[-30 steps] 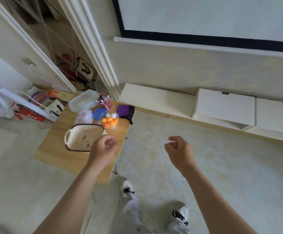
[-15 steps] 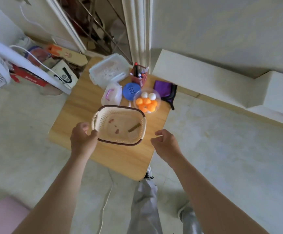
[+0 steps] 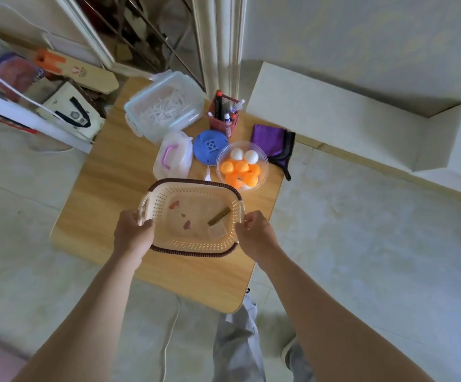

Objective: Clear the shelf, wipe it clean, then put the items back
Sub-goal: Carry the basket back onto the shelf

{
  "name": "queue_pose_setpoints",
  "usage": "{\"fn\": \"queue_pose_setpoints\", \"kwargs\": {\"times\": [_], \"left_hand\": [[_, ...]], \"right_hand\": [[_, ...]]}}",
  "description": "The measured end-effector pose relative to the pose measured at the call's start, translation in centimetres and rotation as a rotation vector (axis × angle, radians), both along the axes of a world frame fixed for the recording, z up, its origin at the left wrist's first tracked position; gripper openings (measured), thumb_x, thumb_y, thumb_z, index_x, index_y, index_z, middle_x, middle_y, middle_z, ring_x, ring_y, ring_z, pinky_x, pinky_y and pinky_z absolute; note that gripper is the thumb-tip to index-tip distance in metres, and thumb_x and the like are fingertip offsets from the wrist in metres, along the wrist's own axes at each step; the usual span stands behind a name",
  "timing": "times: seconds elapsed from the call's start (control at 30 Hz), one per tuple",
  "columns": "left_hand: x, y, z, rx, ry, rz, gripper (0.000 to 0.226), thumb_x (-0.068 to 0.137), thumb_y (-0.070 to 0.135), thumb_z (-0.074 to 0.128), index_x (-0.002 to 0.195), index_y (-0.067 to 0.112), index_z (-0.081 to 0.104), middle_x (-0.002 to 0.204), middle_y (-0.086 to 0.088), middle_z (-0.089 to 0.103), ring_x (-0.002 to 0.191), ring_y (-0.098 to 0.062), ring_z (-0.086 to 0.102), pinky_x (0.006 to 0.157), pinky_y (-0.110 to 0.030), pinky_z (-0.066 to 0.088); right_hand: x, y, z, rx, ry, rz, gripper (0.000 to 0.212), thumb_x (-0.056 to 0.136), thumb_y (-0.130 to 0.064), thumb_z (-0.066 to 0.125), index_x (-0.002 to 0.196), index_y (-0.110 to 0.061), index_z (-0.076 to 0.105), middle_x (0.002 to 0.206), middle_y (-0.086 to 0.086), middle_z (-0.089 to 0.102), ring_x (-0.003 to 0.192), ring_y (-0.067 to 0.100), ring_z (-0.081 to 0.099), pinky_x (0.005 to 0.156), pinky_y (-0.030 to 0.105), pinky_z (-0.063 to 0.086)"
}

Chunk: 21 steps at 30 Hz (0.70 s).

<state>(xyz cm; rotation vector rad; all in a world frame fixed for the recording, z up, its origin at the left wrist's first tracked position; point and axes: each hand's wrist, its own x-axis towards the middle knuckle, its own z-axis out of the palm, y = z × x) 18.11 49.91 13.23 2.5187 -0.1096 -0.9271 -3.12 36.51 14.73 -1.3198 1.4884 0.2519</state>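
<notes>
Gripping one basket [image 3: 196, 253], left hand [image 3: 133, 235] and right hand [image 3: 254, 234]; two white balls [image 3: 237, 154] beside.

— Any lettering legible?
— None. Dark emblem on the tote bag [image 3: 68, 111] left of the tabletop [image 3: 108, 172], too blurred to read.
— Elsewhere?
— Red mark on the cardboard strip [image 3: 86, 74] beyond the tabletop's far-left corner; tiny dark print on an orange ball [image 3: 236, 179] on the tabletop. Both unreadable.

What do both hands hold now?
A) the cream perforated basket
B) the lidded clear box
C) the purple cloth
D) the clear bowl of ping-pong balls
A: the left hand and the right hand each grip one end of the cream perforated basket on the wooden table.
</notes>
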Motion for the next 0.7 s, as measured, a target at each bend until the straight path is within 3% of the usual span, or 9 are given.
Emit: {"fn": "queue_pose_setpoints", "kwargs": {"times": [0.07,0.17,0.23,0.33,0.5,0.6,0.7], "left_hand": [[-0.2,-0.3,0.2,0.007,0.008,0.007,0.027,0.088,0.004,0.053,0.064,0.010,0.043,0.062,-0.003,0.042,0.054,-0.020,0.035,0.052,-0.026,0.024],[-0.4,-0.6,1.0,0.027,0.033,0.028,0.011,0.090,0.012,0.055,0.080,0.010,0.051,0.076,-0.003,0.051,0.061,-0.019,0.043,0.052,-0.027,0.032],[-0.8,-0.7,1.8,0.041,0.062,0.020,0.016,0.088,0.015,0.055,0.075,0.010,0.047,0.072,-0.004,0.048,0.061,-0.020,0.040,0.053,-0.028,0.030],[-2.3,-1.1,3.5,0.010,0.099,-0.044,0.030,0.083,0.014,0.055,0.066,0.014,0.031,0.062,-0.003,0.030,0.060,-0.018,0.027,0.054,-0.032,0.021],[-7.3,-3.8,7.4,-0.029,0.159,-0.238,0.035,0.085,0.019,0.055,0.063,0.017,0.029,0.055,0.002,0.023,0.054,-0.017,0.022,0.053,-0.032,0.017],[-11.6,-6.4,9.9,-0.070,0.146,-0.353,0.037,0.089,0.025,0.056,0.059,0.015,0.036,0.054,0.001,0.029,0.054,-0.020,0.030,0.054,-0.032,0.023],[-16.6,-9.9,12.7,-0.104,0.107,-0.482,0.037,0.092,0.030,0.055,0.062,0.008,0.054,0.055,-0.004,0.049,0.056,-0.027,0.048,0.054,-0.033,0.036]], "right_hand": [[0.2,-0.2,-0.2,0.014,0.000,-0.019,0.021,0.095,-0.027,0.053,0.114,-0.017,0.052,0.099,0.003,0.061,0.086,0.021,0.059,0.061,0.030,0.046],[-0.1,-0.5,-0.1,0.018,0.004,-0.058,0.020,0.092,-0.021,0.054,0.111,-0.016,0.053,0.098,0.006,0.061,0.079,0.020,0.056,0.055,0.028,0.042],[-1.0,-0.6,0.5,0.012,0.012,-0.079,0.017,0.092,-0.018,0.053,0.109,-0.016,0.052,0.096,0.005,0.059,0.074,0.017,0.054,0.052,0.027,0.040],[-3.4,-1.0,1.9,-0.005,0.011,-0.139,0.012,0.090,-0.015,0.052,0.102,-0.016,0.052,0.091,0.004,0.058,0.071,0.016,0.051,0.051,0.027,0.038],[-9.8,-2.1,5.5,-0.091,0.015,-0.258,0.001,0.087,-0.015,0.049,0.087,-0.014,0.050,0.077,0.002,0.052,0.066,0.018,0.046,0.055,0.032,0.039],[-14.9,-3.1,8.3,-0.149,-0.006,-0.355,0.007,0.089,-0.015,0.049,0.082,-0.013,0.049,0.073,0.002,0.049,0.063,0.018,0.044,0.054,0.033,0.037],[-21.2,-4.1,11.3,-0.221,-0.026,-0.445,0.010,0.090,-0.014,0.048,0.079,-0.012,0.049,0.069,0.001,0.047,0.061,0.018,0.042,0.053,0.032,0.034]]}}
